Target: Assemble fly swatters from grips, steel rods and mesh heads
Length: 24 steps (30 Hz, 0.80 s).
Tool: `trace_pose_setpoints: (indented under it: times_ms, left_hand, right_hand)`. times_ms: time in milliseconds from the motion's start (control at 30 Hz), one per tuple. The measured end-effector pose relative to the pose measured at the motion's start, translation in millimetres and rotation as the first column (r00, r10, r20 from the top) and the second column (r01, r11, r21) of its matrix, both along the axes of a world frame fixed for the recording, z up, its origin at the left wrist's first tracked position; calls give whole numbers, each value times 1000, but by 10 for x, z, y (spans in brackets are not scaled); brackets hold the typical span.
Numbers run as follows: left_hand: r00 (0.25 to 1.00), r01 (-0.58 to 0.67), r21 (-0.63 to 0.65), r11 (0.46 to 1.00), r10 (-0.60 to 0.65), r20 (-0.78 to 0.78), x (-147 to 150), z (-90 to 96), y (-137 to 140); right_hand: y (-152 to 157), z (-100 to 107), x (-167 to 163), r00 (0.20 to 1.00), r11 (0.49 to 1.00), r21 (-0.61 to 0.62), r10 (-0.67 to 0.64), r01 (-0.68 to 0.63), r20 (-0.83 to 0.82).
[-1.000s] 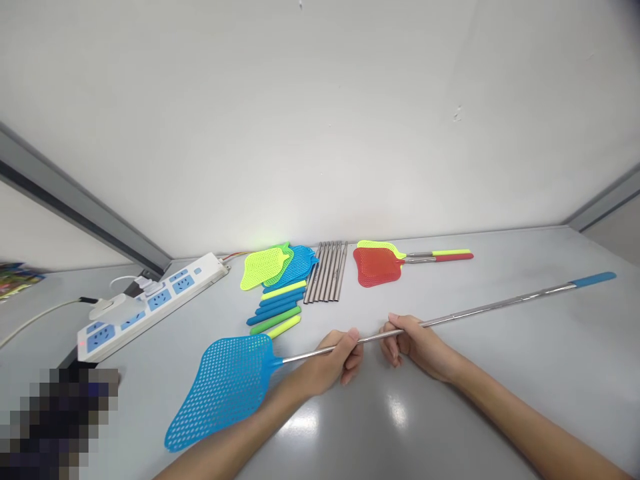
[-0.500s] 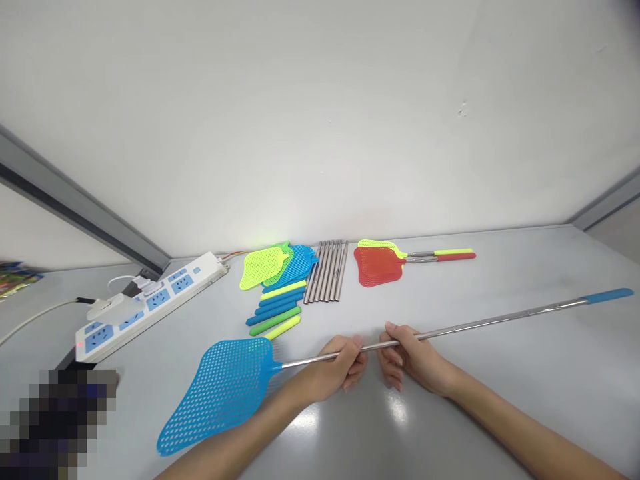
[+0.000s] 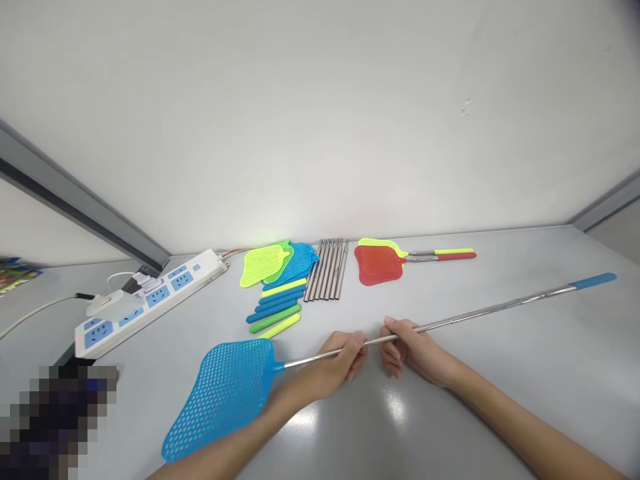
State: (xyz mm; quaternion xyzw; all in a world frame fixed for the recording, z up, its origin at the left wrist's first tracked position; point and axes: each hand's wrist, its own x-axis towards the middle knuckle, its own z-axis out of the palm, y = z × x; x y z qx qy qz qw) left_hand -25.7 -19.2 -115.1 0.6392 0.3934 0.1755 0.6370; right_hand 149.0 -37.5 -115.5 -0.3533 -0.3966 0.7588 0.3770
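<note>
Fingers point(image 3: 356, 347) of the left hand point(image 3: 330, 367) and the right hand point(image 3: 413, 350) are curled shut around the steel rod of the blue fly swatter point(image 3: 320, 357), the two hands close side by side near mid-rod. Its long axis runs low-left to upper-right above the grey surface point(image 3: 500, 373): mesh head point(image 3: 225, 393) points left toward the person, blue grip point(image 3: 595, 280) far right.

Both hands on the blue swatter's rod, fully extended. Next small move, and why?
Probably push the hands together to telescope the rod in. The left hand and right hand grip it side by side mid-length, and the finished swatters at the back lie collapsed.
</note>
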Motion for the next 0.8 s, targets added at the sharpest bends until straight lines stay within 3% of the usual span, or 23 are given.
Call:
trace_pose_setpoints:
  times_ms: [167,300,400,500,633,800]
  left_hand:
    - [967,-71,-102,992,94,236,26,-61,78]
    - [887,-152,-209,966,226,402,31,-52,113]
    - [844,-218,-245,945,308,438,46,-53,120]
    - [854,-249,-231,941,326,405,61,-60,116]
    - [927,-165,-113,980,193,322,35,-28,94]
    - [997,40,78,996,-45,61,-30,53,28]
  right_hand:
    - [23,41,18,997,999,30,-20,18,76]
    - [28,67,42,992,999,17,-34,32,120]
    - [27,81,45,994,998,-10,-58,59,95]
    - [33,90,41,993,997,-8,-71,72,100]
    - [45,93,55,992,998,27,-51,48,119]
    - [52,94,118,992,994,102,15,-27,122]
